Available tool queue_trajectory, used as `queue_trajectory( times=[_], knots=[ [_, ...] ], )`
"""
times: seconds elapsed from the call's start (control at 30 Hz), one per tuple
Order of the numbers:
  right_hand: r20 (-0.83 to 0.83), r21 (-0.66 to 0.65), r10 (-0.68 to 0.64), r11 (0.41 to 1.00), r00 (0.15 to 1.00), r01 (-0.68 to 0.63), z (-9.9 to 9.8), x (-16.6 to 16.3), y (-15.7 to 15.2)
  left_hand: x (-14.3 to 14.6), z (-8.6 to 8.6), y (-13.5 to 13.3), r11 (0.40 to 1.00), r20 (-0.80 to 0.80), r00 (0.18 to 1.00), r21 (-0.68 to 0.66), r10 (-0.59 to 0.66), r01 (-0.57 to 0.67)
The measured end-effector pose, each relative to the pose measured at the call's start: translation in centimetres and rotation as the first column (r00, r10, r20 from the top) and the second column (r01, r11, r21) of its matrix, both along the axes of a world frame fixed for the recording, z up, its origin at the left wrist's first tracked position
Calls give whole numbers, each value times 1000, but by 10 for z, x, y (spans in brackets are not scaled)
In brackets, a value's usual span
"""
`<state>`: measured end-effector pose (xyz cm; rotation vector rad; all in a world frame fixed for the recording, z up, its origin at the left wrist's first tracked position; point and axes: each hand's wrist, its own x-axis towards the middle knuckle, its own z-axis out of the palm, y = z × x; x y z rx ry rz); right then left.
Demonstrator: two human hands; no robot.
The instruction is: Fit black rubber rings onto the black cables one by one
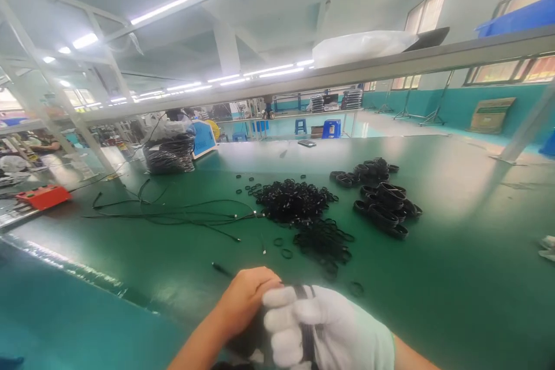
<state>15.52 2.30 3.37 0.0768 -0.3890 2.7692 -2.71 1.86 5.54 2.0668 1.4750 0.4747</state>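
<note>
Strip lights run bright under a pale ceiling, teal paint along the lower walls, and below it all spreads a broad green bench, glossy under the glare. Far left, a red box sits by the edge, and next come loose black cables straggling across, their small white tags too tiny to read. Behind them stands a plastic-wrapped dark stack, with a blue-and-white case tight beside it. Down front, the bare left hand is up against the right; its fingertips are hidden, so I can't tell how firm its grip is. Just beyond, a heap of small black loops, and a phone-like slab lies farther back. Near edge now: a black bundle, partly hidden, in the white-gloved right hand, that grip curled snugly round it. A shelf beam cuts across the view overhead, a white plastic bag on top. Beyond the bench, a blue stool; nearer, wound black coils in two clumps. Far right, a brown board leans on the wall, its markings blurred past reading.
</note>
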Motion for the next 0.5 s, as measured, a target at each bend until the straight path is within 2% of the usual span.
queue_trajectory(
  times=[0.03, 0.1, 0.13, 0.2, 0.33, 0.5],
  knots=[
    [15, 25, -133, 991, 991, 133, 2, 2, 3, -1, -5, -2, 999, -36, 998, 22, 43, -43],
    [62, 75, -364, 930, 929, 359, 5, 8, 11, 0, -16, -10, 986, -141, 978, 86, 155, -144],
    [88, 89, -440, 897, 894, 433, 5, 10, 15, 2, -21, -16, 976, -202, 958, 128, 202, -178],
    [141, 101, -527, 850, 838, 517, 4, 12, 21, 9, -29, -29, 964, -325, 917, 205, 230, -169],
    [223, 151, -583, 812, 781, 563, -1, 9, 19, 30, -32, -49, 951, -480, 862, 309, 162, -6],
    [366, 237, -524, 852, 769, 468, -3, 7, 10, 38, -20, -50, 888, -529, 836, 442, 146, 125]
  ],
)
